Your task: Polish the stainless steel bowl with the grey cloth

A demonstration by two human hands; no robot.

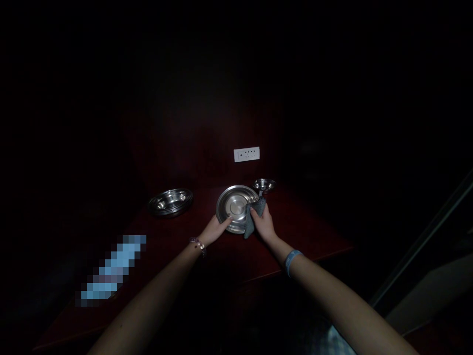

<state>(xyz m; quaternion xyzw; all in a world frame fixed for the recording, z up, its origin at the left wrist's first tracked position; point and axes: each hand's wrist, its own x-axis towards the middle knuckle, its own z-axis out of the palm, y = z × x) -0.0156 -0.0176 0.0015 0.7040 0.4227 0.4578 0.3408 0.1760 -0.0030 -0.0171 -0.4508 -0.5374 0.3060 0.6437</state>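
Note:
A round, shiny metal bowl (235,206) is held up and tilted toward me above the table. My left hand (217,230) grips its lower left rim, thumb on the inside and the other fingers hidden behind. At the right side, my right hand (264,223) is closed on a grey-green cloth (250,224), which lies against the bowl's right rim. Part of the cloth hangs below the rim. A smaller metal bowl (266,185) stands on the table just behind. To the left sits a stack of several metal bowls (170,202).
The dark red table (199,256) has its front edge close to me. A white power socket (247,154) is on the back panel. A blurred-out bluish, long object (114,268) lies at the left. The surroundings are very dark.

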